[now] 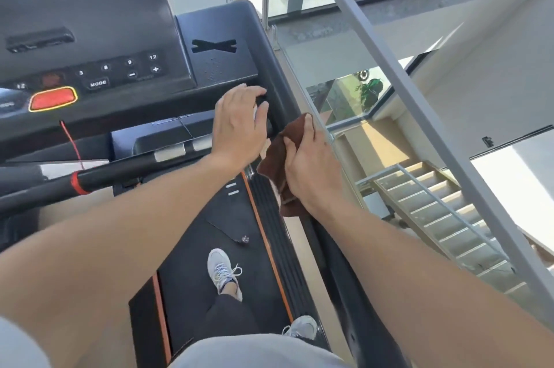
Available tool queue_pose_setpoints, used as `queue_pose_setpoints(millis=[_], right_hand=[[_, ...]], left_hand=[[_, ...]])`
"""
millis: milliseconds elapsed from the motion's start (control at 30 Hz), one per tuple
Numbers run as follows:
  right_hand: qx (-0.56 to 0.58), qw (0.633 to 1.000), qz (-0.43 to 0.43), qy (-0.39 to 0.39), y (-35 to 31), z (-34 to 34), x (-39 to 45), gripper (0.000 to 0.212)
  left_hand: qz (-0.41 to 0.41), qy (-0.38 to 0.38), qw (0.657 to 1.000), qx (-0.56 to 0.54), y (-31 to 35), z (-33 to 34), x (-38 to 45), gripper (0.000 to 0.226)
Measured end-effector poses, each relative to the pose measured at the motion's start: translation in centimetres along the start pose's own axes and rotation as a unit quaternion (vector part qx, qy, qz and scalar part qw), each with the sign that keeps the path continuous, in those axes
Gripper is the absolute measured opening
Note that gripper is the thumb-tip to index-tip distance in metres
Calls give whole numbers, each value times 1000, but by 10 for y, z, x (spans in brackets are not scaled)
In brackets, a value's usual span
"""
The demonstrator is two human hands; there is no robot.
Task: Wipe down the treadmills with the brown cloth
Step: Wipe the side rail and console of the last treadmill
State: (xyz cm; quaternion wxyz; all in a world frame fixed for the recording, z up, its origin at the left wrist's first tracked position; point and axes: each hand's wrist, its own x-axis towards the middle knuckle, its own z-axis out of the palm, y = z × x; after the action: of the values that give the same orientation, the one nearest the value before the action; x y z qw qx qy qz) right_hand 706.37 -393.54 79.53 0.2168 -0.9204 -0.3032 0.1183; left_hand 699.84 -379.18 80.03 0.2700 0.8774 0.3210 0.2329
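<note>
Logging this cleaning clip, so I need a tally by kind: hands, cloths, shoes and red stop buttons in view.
Hands: 2, left hand and right hand
Brown cloth: 1
Shoes: 2, and
Red stop button: 1
Total: 6

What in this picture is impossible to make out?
Head view only:
- What the left hand holds: something pale shows under the fingers, otherwise covered.
- The treadmill arm under the brown cloth: hidden by cloth and right hand.
- The console screen: dark, cut off by the left edge.
- Button labels: some blurred.
</note>
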Motion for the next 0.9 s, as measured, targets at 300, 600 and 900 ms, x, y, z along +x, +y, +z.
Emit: queue_pose_setpoints(millis=[300,600,900], right_hand=[[-71,996,-52,-9,-55,19,112,66],[151,987,-2,-52,-66,10,179,56],[128,986,-24,-107,-39,-4,129,99]], left_hand=[[-59,-94,989,99,-82,-17,14,25],[-9,-72,991,114,-78,-14,16,48],[-129,-69,983,107,-61,-22,9,67]])
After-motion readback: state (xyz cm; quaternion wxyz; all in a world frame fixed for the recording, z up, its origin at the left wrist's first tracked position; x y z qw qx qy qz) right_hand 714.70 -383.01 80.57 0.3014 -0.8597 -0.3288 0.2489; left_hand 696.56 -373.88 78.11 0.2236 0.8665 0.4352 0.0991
